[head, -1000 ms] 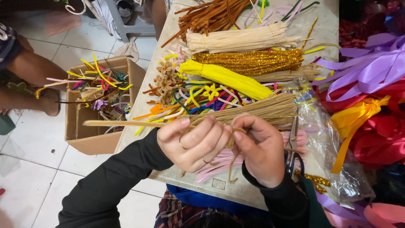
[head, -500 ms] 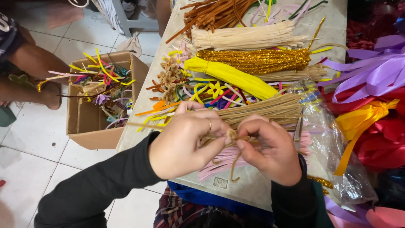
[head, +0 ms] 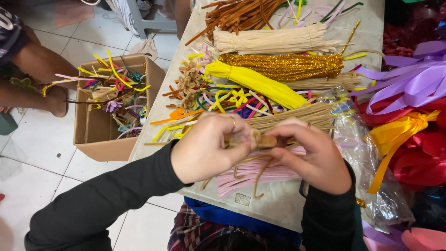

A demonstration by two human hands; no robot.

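Both hands closed on one tan pipe cleaner [head: 260, 142] above the table's near edge [head: 278, 209]: left hand [head: 209, 146], right hand [head: 311, 155]. Small coil formed at centre; loose ends hanging, unshaped.

Around the yellow pipe-cleaner bundle [head: 260, 83] the colours crowd: just behind it lies a glittery gold bundle [head: 283, 66], beyond that a cream bundle [head: 274, 41] and a rust-brown bundle [head: 241, 11]. In front of it lie a tan bundle [head: 297, 116] and a pale pink bundle [head: 260, 169]. To its right hang lilac ribbons [head: 413, 79], an orange-yellow ribbon [head: 399, 132] and red ribbon [head: 418, 162]. The sleeves [head: 102, 204] are black.
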